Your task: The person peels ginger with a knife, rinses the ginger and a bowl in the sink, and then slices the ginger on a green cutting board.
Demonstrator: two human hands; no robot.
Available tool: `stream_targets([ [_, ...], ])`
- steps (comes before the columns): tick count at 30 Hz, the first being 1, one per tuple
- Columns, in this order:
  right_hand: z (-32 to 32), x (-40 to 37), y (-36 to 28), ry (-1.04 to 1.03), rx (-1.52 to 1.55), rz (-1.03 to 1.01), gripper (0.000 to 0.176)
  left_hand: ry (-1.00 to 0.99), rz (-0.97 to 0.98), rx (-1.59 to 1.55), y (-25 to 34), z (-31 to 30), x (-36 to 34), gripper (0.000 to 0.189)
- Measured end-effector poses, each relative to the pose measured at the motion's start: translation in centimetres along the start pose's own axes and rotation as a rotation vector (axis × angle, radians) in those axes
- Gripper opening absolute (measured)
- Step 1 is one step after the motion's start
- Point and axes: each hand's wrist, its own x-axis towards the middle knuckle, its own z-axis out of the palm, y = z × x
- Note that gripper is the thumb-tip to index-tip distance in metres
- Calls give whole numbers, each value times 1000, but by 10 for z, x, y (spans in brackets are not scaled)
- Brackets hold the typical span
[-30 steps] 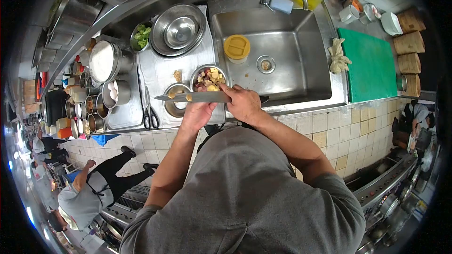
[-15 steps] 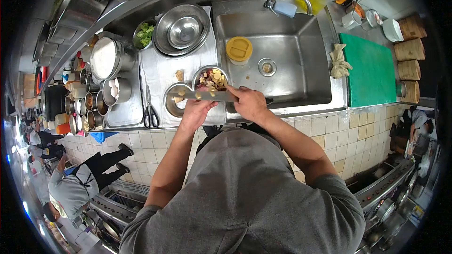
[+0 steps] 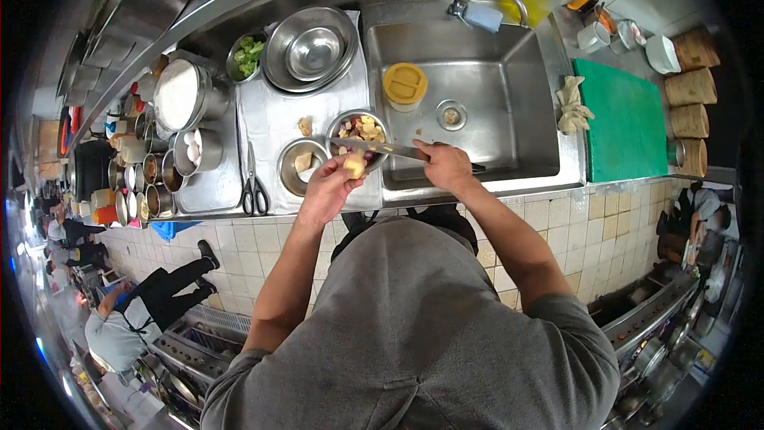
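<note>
My left hand (image 3: 325, 191) pinches a pale yellow piece of ginger (image 3: 354, 166) between thumb and fingers, just in front of a steel bowl (image 3: 385, 131). In that bowl lie chopped yellow ginger pieces (image 3: 368, 125) and reddish-purple chunks. Closed around its handle, my right hand (image 3: 447, 167) holds a long kitchen knife (image 3: 402, 150). The blade points left across the bowl, with yellow bits stuck to it, and passes just beyond the ginger. To the left, a second steel bowl (image 3: 283, 173) contains a pale chunk (image 3: 303, 162). A small tan knob (image 3: 305, 125) rests on the white cloth behind it.
Scissors (image 3: 255, 191) lie left of the bowls. Nested steel bowls (image 3: 280, 72) and a bowl of greens (image 3: 248, 56) stand behind. A yellow-lidded container (image 3: 405, 84) sits in the sink (image 3: 509, 111). Farther right is a green cutting board (image 3: 625, 119). A person (image 3: 135, 318) stands behind at left.
The knife has turned from edge-on, level before the bowl, to slanting over it. My right hand has shifted right; my left hand now shows the ginger at its fingertips.
</note>
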Motion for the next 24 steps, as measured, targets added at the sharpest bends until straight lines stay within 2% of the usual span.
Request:
stream_targets([
  [1, -4, -3, 0, -15, 21, 21, 51, 8, 1, -1, -3, 0, -1, 30],
  [3, -9, -7, -6, -21, 58, 26, 52, 128, 95, 310, -8, 1, 9, 30],
  [4, -11, -8, -13, -19, 52, 25, 52, 126, 99, 306, -10, 1, 12, 30],
  [6, -9, -13, -31, 11, 80, -75, 53, 141, 136, 437, -14, 0, 16, 30],
  [9, -2, -16, -54, 76, 158, -135, 56, 40, 190, 441, -15, 0, 19, 29],
  [12, -1, -12, -54, 77, 160, -137, 56, 92, 160, 473, -12, 13, 13, 22],
  [14, -8, -7, -44, -33, 68, -24, 55, 95, 139, 428, -8, 13, 10, 24],
  [16, -13, -5, -26, -48, 38, 4, 55, 98, 115, 385, -7, 11, 6, 26],
  [18, -17, -5, -18, -67, 7, 19, 55, 95, 155, 474, -6, 8, 2, 43],
  [19, -19, -8, -19, -40, -39, 57, 55, 6, 197, 658, -5, 7, 2, 70],
  [20, -21, -10, -21, -11, -87, 94, 56, 18, 205, 657, -5, 7, 1, 70],
  [22, -31, -15, -35, -21, -147, 88, 57, -70, 94, 1167, 7, 46, -8, 89],
  [23, -36, -17, -44, -10, -185, 79, 57, -62, 96, 1164, -2, 50, -4, 89],
  [24, -41, -19, -50, 3, -222, 72, 58, -85, 112, 1361, -10, 56, 1, 95],
])
